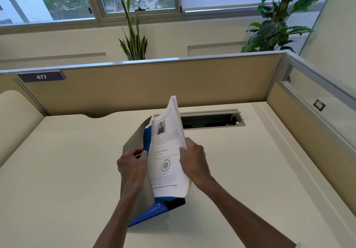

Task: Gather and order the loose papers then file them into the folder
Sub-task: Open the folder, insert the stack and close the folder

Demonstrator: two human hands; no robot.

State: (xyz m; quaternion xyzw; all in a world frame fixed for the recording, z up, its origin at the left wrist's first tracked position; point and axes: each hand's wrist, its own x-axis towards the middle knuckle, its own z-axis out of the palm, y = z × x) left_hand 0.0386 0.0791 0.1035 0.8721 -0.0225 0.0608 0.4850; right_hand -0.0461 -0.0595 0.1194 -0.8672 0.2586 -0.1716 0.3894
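Note:
A stack of printed white papers [167, 151] stands nearly upright over the middle of the desk, its top sheet showing a small portrait photo and a round seal. My right hand [193, 163] grips the stack's right edge. A blue folder [152, 212] with a translucent grey front cover [134, 141] lies open beneath and to the left of the papers. My left hand [132, 165] holds that grey cover lifted away from the blue back. The lower edge of the papers sits inside the open folder, against the blue back.
The cream desk [57, 170] is ringed by tan cubicle partitions [154, 85]. An open cable slot [210, 121] lies in the desk just behind the papers. Two potted plants [133, 39] stand behind the partition, under the windows.

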